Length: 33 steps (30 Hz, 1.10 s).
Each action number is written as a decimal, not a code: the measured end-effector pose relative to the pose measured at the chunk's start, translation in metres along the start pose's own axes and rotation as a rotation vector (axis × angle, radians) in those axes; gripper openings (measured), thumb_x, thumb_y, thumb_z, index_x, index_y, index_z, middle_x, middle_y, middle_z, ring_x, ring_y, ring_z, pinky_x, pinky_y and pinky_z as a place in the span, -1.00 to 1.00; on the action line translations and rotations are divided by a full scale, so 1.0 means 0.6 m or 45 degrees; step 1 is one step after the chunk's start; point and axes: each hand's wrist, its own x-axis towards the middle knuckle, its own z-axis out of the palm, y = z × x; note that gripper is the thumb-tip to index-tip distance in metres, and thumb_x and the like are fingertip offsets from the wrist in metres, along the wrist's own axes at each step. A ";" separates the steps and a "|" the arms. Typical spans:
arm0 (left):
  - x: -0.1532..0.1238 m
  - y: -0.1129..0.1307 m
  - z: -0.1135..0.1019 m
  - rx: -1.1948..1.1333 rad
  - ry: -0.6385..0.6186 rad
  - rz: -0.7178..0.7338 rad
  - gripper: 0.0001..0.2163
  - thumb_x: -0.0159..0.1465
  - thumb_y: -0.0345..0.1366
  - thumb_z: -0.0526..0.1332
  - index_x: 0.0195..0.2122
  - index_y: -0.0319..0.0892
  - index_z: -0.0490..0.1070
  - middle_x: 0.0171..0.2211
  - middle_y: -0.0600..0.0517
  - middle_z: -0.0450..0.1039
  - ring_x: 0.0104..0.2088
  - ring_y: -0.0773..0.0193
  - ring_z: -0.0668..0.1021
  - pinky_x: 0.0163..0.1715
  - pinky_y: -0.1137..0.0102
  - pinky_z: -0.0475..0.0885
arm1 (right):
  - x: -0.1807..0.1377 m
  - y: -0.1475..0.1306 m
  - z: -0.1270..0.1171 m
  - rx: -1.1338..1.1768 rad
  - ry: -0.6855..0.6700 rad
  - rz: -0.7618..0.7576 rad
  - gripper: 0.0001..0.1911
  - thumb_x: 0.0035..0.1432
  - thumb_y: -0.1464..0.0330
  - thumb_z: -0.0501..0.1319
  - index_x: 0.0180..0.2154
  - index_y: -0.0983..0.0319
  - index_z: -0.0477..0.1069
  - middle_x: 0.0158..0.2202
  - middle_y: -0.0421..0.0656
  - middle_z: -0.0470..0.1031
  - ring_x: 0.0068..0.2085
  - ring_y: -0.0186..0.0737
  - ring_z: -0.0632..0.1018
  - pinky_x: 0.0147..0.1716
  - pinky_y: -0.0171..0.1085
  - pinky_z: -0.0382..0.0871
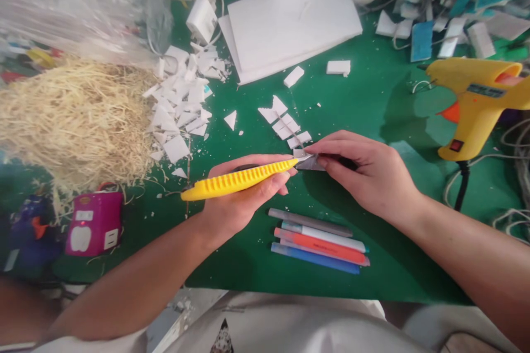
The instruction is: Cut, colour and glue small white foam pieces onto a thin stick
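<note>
My left hand (248, 187) is closed around a yellow utility knife (240, 179) with a ribbed handle. Its blade points right and meets a small white board piece (310, 164) on the table. Thumb and fingers of my right hand (364, 171) pinch the right end of that piece, close to the blade tip. Just beyond them, several small cut white pieces (285, 126) lie around a thin dark strip. Nearer my body rests a row of markers, among them an orange marker (323, 244) and a blue marker (314, 258).
A yellow glue gun (472, 105) stands at right beside cables. White sheets (293, 25) lie at the back, with a white adapter (202, 17) to their left. White scraps (180, 110), straw-like shreds (74, 116) and a magenta box (94, 223) occupy the left.
</note>
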 end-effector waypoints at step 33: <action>-0.001 0.002 -0.007 0.681 -0.103 0.559 -0.78 0.29 -0.36 0.38 -0.03 -0.07 0.57 -0.14 0.03 0.69 -0.24 0.26 0.70 -0.17 0.39 0.67 | 0.002 -0.004 0.000 0.029 0.009 0.025 -0.72 0.24 0.50 0.22 -0.16 0.10 0.66 -0.16 -0.17 0.68 -0.20 -0.23 0.66 -0.20 -0.25 0.61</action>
